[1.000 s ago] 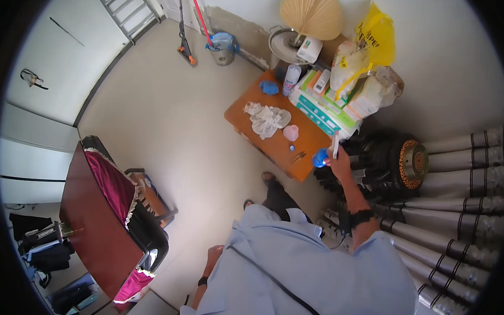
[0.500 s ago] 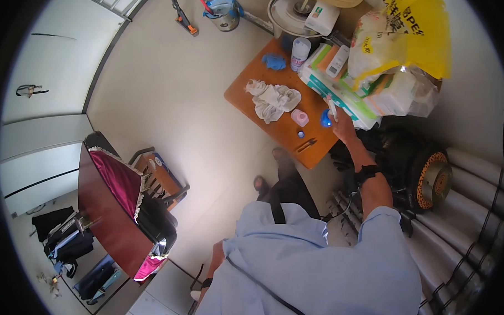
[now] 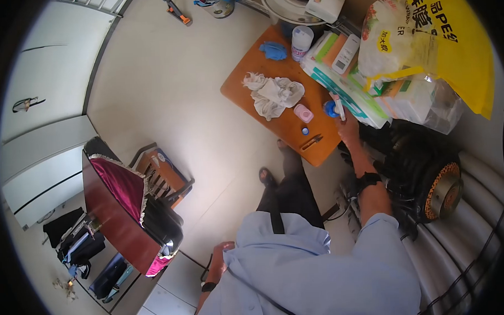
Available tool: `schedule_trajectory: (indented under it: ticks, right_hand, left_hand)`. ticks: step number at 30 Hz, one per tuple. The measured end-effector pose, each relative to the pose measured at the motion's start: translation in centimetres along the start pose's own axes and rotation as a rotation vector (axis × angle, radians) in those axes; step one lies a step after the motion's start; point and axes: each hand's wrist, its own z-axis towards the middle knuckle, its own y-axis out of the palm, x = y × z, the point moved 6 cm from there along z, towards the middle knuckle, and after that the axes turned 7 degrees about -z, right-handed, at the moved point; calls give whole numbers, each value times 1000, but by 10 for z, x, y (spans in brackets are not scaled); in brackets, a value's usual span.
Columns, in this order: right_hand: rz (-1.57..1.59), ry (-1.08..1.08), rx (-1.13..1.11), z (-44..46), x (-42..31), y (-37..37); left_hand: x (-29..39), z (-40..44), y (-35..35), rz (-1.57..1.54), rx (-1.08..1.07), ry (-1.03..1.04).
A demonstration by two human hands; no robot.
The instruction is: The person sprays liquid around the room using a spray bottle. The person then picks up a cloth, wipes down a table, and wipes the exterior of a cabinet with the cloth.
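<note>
Mostly beyond right grip (image 3: 348,128), white object (image 3: 338,107)

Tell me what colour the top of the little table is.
The table top is orange-brown, seen best in the head view.

Opens onto smooth, softly lit beige floor (image 3: 199,76) — bordered at left by white flat panels (image 3: 46,153) and a glossy dark-red tabletop (image 3: 118,212), at right by a round-cornered orange-brown table (image 3: 238,83).
</note>
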Motion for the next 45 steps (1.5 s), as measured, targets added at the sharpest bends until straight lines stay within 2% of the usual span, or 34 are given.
schedule_trajectory:
  ticks: [1, 2, 5, 8, 11, 17, 19, 26, 33, 35, 38, 41, 44, 45]
  right_hand:
    - [-68, 92, -30, -6, 24, 14]
    - [-134, 183, -61, -14, 47, 31]
    - [-410, 196, -50, -40, 94, 82]
    - [-449, -46, -257, -56, 35, 114]
    - [-467, -102, -224, -62, -10, 138]
    - [-467, 260, -234, -46, -13, 173]
    - [-475, 244, -235, -42, -10, 179]
    - [-447, 156, -284, -68, -16, 140]
    - [-188, 60, -154, -79, -43, 84]
    - [-144, -61, -58, -73, -77, 60]
    - [-26, -42, -32, -57, -116, 39]
    - [-27, -121, -2, -50, -139, 29]
    - [-41, -214, -175, -54, -157, 29]
    - [-14, -197, -165, -55, -155, 30]
  left_hand:
    - [-1, 5, -1, -27, 1, -17]
    - [10, 2, 6, 86, -6, 26]
    - [43, -14, 30, 333, -23, 125]
    - [50, -14, 30, 367, -26, 131]
    - [52, -19, 22, 342, 6, 90]
    - [51, -33, 11, 240, 117, 64]
    - [51, -35, 9, 246, 143, 43]
    - [69, -33, 29, 242, 138, 55]
    - [95, -12, 47, 308, 66, 78]
    - [100, -1, 45, 330, 122, 114]
    - [107, 5, 50, 297, 64, 149]
    - [114, 14, 55, 340, 58, 173]
    - [119, 16, 61, 379, 60, 206]
    - [122, 16, 65, 391, 55, 210]
